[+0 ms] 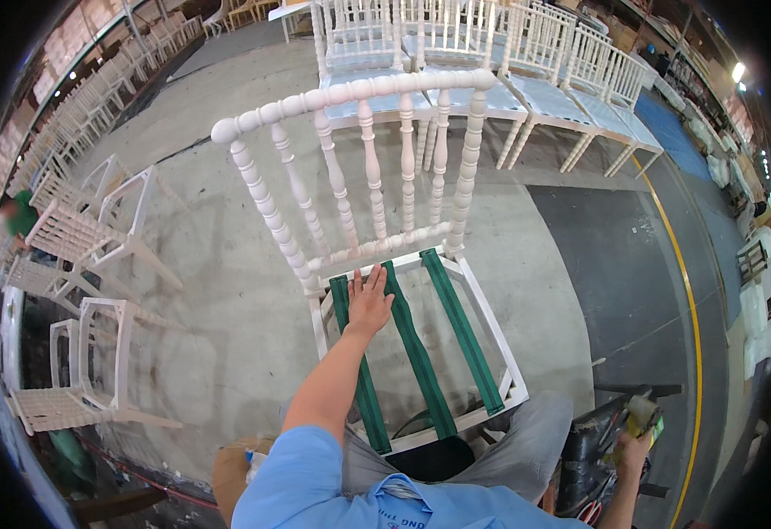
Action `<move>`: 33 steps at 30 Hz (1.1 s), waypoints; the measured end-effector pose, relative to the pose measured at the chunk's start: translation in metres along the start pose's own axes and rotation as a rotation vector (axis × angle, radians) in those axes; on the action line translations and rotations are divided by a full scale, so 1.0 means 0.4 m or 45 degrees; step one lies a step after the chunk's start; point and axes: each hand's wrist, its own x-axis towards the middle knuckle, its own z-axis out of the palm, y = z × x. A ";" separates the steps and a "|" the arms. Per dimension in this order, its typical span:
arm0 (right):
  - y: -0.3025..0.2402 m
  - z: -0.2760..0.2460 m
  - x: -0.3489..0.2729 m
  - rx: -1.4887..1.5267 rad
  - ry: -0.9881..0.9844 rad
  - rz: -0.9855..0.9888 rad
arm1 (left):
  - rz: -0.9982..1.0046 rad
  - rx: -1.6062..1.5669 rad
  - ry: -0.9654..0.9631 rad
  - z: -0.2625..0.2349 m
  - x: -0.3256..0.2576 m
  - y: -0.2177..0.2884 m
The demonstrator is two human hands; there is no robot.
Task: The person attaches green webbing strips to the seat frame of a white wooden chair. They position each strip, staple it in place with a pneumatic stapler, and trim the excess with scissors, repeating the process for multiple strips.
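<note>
Head view gives me a white chair [469,185] in the middle, its spindled back on the far side and the front edge of its seat frame [513,375] between the wearer's grey-trousered knees. Three green straps [460,331] span the open frame from back edge to front edge: one by the left edge, one along the middle, one toward the right edge.

I see the left hand [370,304] laid out flat near the frame's back edge, fingers extended and gripping nothing, over the left and middle straps; how hard it presses I can't tell. Well out past the frame's front right corner, the right hand [632,448] has its fingers curled round a small grey-and-yellow object [643,413] whose kind I can't make out. Beside it I get a dark bundle [584,450] and red-handled scissors [590,511].

Farther out, white chairs [469,99] stand in a row along the far side of the floor [218,256]; more chair frames [55,410] lie tipped toward its left edge, near a person in green [22,214]. To the right I have a dark floor patch [606,256] and a yellow line [696,344].
</note>
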 end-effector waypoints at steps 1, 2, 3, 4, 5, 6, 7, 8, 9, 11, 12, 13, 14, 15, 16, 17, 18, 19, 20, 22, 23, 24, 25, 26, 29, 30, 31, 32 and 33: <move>-0.081 0.056 -0.004 0.182 -0.099 0.124 | -0.022 0.025 0.010 0.000 -0.014 -0.025; -0.179 0.100 -0.004 0.220 -0.238 0.120 | -0.036 0.014 0.004 0.003 -0.020 -0.036; -0.266 0.140 -0.004 0.251 -0.358 0.104 | -0.034 -0.016 0.002 0.008 -0.016 -0.033; -0.345 0.201 -0.008 0.256 -0.468 0.088 | -0.040 -0.037 -0.001 0.011 -0.014 -0.034; -0.426 0.252 -0.021 0.258 -0.567 0.064 | -0.023 -0.056 0.030 0.016 -0.008 -0.028; -0.480 0.323 -0.028 0.243 -0.667 0.021 | -0.011 -0.063 0.059 0.021 -0.005 -0.026; -0.516 0.411 -0.033 0.227 -0.773 -0.018 | -0.005 -0.065 0.087 0.025 -0.004 -0.027; -0.541 0.496 -0.041 0.223 -0.897 -0.022 | 0.002 -0.082 0.106 0.030 -0.002 -0.025; -0.559 0.593 -0.050 0.223 -1.031 -0.024 | 0.001 -0.091 0.126 0.032 0.001 -0.027; -0.625 0.809 -0.125 0.173 -1.267 -0.065 | -0.033 -0.090 0.127 0.037 -0.013 -0.051; -0.624 0.887 -0.131 0.169 -1.411 -0.092 | -0.014 -0.118 0.123 0.036 -0.003 -0.031; -0.639 0.966 -0.161 0.156 -1.508 -0.026 | -0.019 -0.123 0.109 0.036 -0.007 -0.034; -0.648 1.043 -0.201 0.172 -1.504 0.018 | -0.031 -0.126 0.109 0.035 -0.011 -0.042; -0.643 1.104 -0.218 0.165 -1.519 0.044 | -0.031 -0.142 0.110 0.036 -0.011 -0.037; -0.639 1.156 -0.235 0.109 -1.491 0.043 | -0.032 -0.155 0.110 0.038 -0.011 -0.034; -0.631 1.202 -0.244 0.098 -1.490 0.011 | -0.036 -0.165 0.119 0.039 -0.012 -0.032; -0.614 1.244 -0.249 0.078 -1.450 -0.023 | -0.035 -0.175 0.132 0.038 -0.009 -0.028; -0.604 1.282 -0.261 0.062 -1.421 -0.055 | -0.043 -0.176 0.144 0.036 -0.008 -0.032; -0.593 1.306 -0.265 0.051 -1.409 -0.050 | -0.050 -0.171 0.134 0.035 -0.007 -0.031; -0.583 1.344 -0.277 0.031 -1.392 -0.035 | -0.072 -0.153 0.110 0.036 -0.007 -0.035; -0.578 1.354 -0.278 0.048 -1.399 -0.052 | -0.074 -0.159 0.111 0.036 -0.006 -0.035; -0.575 1.364 -0.283 0.068 -1.412 -0.067 | -0.080 -0.160 0.112 0.037 -0.008 -0.040; -0.571 1.372 -0.287 0.088 -1.422 -0.082 | -0.085 -0.161 0.112 0.038 -0.009 -0.043; -0.567 1.378 -0.290 0.098 -1.414 -0.095 | -0.086 -0.155 0.109 0.040 -0.011 -0.045; -0.558 1.393 -0.292 0.129 -1.370 -0.124 | -0.079 -0.155 0.104 0.039 -0.011 -0.044; -0.556 1.401 -0.291 0.134 -1.348 -0.127 | -0.077 -0.169 0.105 0.037 -0.010 -0.043; -0.553 1.405 -0.289 0.138 -1.326 -0.129 | -0.074 -0.183 0.106 0.036 -0.009 -0.041; -0.549 1.407 -0.284 0.134 -1.335 -0.132 | -0.079 -0.188 0.104 0.036 -0.008 -0.038; -0.551 1.410 -0.286 0.130 -1.351 -0.133 | -0.090 -0.191 0.102 0.036 -0.009 -0.039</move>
